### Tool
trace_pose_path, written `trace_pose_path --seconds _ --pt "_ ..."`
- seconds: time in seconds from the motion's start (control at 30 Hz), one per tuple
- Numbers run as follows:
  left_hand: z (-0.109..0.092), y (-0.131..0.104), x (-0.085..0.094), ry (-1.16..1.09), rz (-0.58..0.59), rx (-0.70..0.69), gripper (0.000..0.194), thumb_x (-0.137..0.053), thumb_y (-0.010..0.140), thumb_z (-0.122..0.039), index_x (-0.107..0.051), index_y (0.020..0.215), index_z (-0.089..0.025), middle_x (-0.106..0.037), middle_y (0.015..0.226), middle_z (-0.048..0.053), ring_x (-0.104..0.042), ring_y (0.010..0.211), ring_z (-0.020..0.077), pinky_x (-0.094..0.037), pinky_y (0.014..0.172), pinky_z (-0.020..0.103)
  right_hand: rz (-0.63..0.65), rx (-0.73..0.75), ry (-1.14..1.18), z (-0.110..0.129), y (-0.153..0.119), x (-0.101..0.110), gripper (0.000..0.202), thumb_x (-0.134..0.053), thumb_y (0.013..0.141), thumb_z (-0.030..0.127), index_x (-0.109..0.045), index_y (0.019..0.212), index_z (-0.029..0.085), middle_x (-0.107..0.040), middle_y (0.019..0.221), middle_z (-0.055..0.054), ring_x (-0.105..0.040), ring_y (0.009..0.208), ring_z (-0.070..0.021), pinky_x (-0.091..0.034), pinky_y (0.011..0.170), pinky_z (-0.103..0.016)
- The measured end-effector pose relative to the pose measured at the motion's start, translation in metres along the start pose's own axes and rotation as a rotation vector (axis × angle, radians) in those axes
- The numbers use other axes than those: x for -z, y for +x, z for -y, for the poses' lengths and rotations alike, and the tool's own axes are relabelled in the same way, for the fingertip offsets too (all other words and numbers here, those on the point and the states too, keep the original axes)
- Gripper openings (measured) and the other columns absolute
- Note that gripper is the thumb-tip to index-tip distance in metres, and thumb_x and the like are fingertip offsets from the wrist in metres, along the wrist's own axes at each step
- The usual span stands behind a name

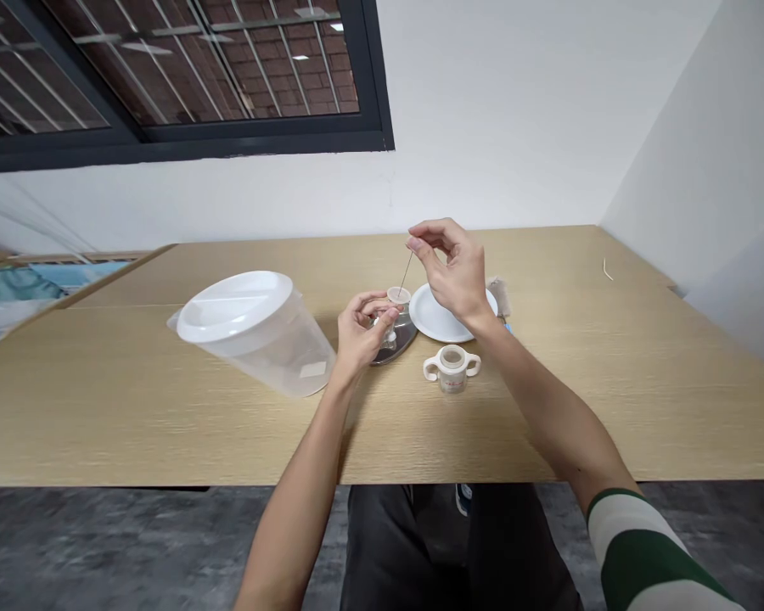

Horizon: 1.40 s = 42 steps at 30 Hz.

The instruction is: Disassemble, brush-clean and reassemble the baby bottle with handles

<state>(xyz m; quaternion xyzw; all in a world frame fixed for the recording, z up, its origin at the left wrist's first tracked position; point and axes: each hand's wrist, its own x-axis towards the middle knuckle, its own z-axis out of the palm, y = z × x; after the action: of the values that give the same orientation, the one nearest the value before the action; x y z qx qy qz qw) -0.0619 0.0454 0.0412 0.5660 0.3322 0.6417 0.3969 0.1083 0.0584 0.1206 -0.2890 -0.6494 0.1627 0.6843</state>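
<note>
My left hand [364,331] is closed around a small clear bottle [391,334] with a wide, pale round mouth [399,295]. In a pinch of thumb and fingertips, my right hand [451,267] holds a thin dark stick [406,271] above it. The stick slants down and its lower tip is at the bottle's mouth; how far it goes inside I cannot tell. Under the left hand lies a dark round plate [402,344], partly covered. Nearer to me stands a small clear cup [452,382] with two white handles and an open top.
To the left stands a large translucent pitcher [273,339] with a white lid. A white plate [429,321] sits partly behind my right hand, with a greyish crumpled item [500,297] beside it. A small pale bent piece [607,270] lies at the far right of the wooden table [165,424].
</note>
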Motion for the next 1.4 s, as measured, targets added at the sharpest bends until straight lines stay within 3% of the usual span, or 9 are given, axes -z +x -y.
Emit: trace_pose_path --seconds 0.4,1.07,1.27,1.4 --pt "0.003 -0.001 0.001 0.059 0.014 -0.045 0.048 -0.093 0.065 -0.041 -0.066 0.098 -0.020 -0.076 0.078 0.003 -0.071 0.075 0.0178 -0.051 0.075 0.030 -0.059 0.081 0.014 0.008 0.008 0.012 0.026 -0.063 0.096 0.050 -0.068 0.104 0.026 -0.070 0.101 -0.001 -0.069 0.095 -0.0148 -0.059 0.093 -0.035" --pt "0.004 -0.002 0.000 0.333 -0.211 -0.213 0.031 -0.087 0.066 -0.026 -0.065 0.088 -0.019 -0.074 0.078 0.003 -0.067 0.072 0.0165 -0.048 0.069 0.029 -0.082 0.153 -0.015 0.012 0.010 0.016 0.020 -0.059 0.100 0.042 -0.065 0.110 0.026 -0.068 0.104 -0.003 -0.069 0.103 -0.0166 -0.060 0.094 -0.038" --pt "0.009 -0.002 0.002 0.374 -0.224 -0.203 0.027 -0.084 0.066 -0.020 -0.066 0.087 -0.019 -0.072 0.076 0.001 -0.064 0.070 0.0150 -0.047 0.070 0.028 -0.281 0.268 0.065 0.026 0.020 0.028 0.007 -0.070 0.094 0.027 -0.066 0.098 0.022 -0.070 0.093 -0.001 -0.070 0.086 -0.0129 -0.061 0.084 -0.031" --pt "0.013 -0.001 0.005 0.381 -0.228 -0.225 0.027 -0.084 0.067 -0.022 -0.066 0.088 -0.020 -0.072 0.078 0.001 -0.062 0.069 0.0139 -0.046 0.071 0.028 -0.346 0.279 0.037 0.033 0.027 0.040 0.014 -0.070 0.094 0.034 -0.064 0.100 0.024 -0.070 0.093 0.000 -0.071 0.088 -0.0141 -0.062 0.086 -0.034"
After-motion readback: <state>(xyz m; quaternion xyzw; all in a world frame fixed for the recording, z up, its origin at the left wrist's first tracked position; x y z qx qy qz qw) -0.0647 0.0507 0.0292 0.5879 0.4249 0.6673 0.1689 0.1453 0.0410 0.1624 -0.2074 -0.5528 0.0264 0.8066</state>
